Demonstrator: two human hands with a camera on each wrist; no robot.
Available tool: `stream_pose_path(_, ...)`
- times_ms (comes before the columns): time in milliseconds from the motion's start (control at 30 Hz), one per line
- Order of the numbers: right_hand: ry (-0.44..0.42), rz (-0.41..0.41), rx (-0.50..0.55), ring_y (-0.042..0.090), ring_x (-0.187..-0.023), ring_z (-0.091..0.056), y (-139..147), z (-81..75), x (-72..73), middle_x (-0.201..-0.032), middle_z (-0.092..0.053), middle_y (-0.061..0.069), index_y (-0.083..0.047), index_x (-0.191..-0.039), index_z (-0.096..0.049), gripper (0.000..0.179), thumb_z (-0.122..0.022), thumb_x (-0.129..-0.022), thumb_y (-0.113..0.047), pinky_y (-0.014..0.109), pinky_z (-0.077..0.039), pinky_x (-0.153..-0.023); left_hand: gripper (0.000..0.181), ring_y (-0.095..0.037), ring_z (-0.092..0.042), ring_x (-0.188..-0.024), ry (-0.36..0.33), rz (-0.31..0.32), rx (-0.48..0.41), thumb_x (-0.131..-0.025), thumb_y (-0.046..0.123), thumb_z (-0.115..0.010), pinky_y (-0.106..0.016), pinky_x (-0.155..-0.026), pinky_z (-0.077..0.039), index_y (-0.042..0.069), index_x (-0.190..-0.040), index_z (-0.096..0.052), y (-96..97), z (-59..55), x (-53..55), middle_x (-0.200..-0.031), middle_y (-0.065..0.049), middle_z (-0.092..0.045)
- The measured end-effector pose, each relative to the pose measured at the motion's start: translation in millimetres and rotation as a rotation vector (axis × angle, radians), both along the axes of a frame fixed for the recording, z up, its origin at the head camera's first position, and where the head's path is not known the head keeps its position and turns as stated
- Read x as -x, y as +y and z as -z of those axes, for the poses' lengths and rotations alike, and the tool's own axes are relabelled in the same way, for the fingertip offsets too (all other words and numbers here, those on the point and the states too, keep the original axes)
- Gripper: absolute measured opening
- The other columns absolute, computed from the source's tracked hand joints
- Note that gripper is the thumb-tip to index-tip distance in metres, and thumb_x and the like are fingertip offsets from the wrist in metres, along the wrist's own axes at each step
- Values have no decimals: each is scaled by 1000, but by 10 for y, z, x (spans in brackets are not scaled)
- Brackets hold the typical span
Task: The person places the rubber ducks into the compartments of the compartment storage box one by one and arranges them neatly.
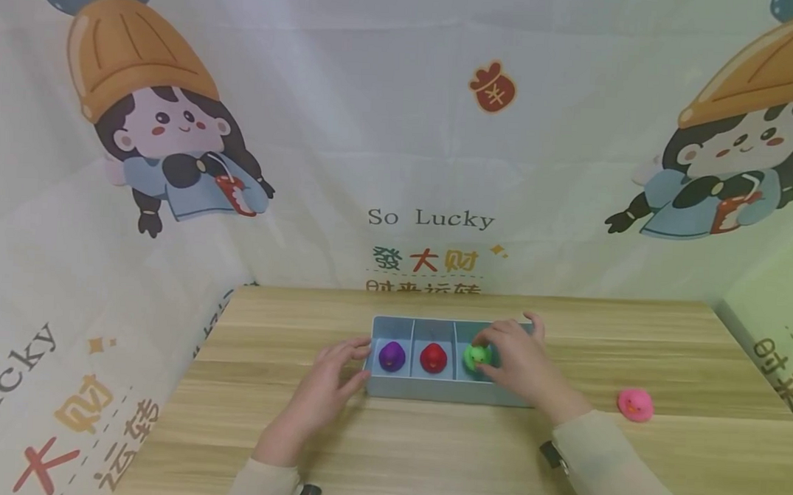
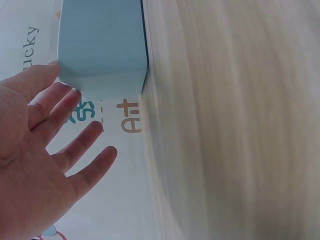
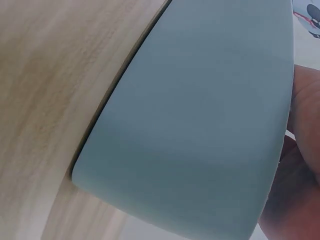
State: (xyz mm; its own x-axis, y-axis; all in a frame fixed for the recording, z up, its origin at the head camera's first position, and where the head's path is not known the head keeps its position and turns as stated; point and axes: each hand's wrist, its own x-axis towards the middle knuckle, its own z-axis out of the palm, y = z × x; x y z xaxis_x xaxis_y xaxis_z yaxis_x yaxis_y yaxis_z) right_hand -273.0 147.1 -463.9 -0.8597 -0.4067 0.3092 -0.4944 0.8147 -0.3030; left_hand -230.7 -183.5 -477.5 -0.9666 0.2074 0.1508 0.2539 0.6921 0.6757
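A blue-grey divided box (image 1: 404,388) stands on the table, its front side also filling much of the right wrist view. A purple toy duck (image 1: 392,356) and a red toy duck (image 1: 434,358) each sit in their own compartment. My right hand (image 1: 521,360) reaches over the box's right part and pinches a green toy duck (image 1: 477,356) in the compartment beside the red one. The hand hides the box's right end. At the left end, my left hand (image 1: 327,381) touches the rim with thumb and fingertips, its other fingers (image 2: 95,165) spread loosely.
On the table to the right of the box lies a pink toy duck (image 1: 635,405). The wooden table (image 1: 427,455) ends at a printed cloth backdrop (image 1: 347,164) behind, with more cloth along both sides.
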Motion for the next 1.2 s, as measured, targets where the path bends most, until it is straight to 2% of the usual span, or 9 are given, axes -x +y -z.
stream_pose_path(400,-72,5,-72,28,-113,-64,-39,-31,68,-105,-76,-1,-18,-101,-76,31,-93,-75,-19,71,-12,-120,42,-32,-42,-147,5,3,7,-97,18,-71,-58,-124,-34,6,-137,-63,8,22,8,-156,-2,-53)
stream_pose_path(800,-108,-16,-85,27,-106,-64,-85,-81,118,-96,-75,-2,-15,-99,-76,29,-91,-74,-12,74,-11,-120,40,-32,-44,-145,18,8,4,-98,17,-71,-57,-123,-35,5,-135,-63,6,5,13,-154,-3,-54)
stream_pose_path(1200,-117,-18,-122,27,-101,-64,-126,-88,127,-90,-74,-3,-16,-95,-75,27,-91,-74,-11,74,-13,-119,40,-31,-44,-145,-3,0,-13,-98,18,-70,-57,-123,-35,5,-135,-63,7,-10,0,-154,-4,-54)
